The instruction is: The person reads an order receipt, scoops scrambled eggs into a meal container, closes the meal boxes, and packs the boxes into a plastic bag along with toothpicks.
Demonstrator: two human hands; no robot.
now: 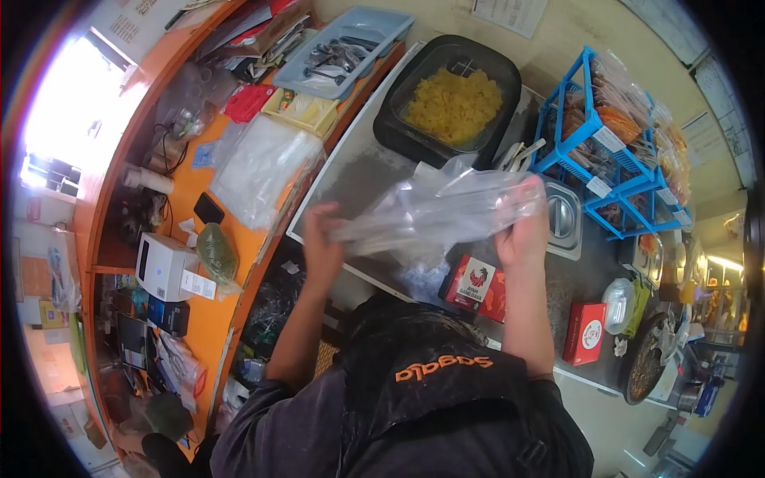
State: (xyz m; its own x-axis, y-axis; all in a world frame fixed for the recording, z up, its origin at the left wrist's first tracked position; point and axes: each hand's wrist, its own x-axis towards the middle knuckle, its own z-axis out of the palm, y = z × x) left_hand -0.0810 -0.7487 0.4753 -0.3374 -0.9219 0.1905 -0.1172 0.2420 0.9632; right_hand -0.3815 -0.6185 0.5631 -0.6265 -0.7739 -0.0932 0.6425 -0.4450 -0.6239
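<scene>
A clear plastic bag (438, 209) stretches between my two hands above the metal counter. At its left end, my left hand (323, 243) is closed on the plastic, slightly blurred. My right hand (522, 223) grips the other end, with film lying over its fingers. Below the bag, near my right wrist, stands a red and white printed box (476, 288). Just beyond the bag is a black tub (388, 119) holding yellow crumbly food (454, 103). A steel container with a lid (564, 219) sits right of my right hand.
Blue plastic racks (594, 123) with packed goods stand at the right. Another red box (585, 333) is on the counter. The orange shelf at left bears a stack of plastic bags (263, 163), a phone (209, 209), a white printer (166, 267) and a bag of green stuff (217, 253).
</scene>
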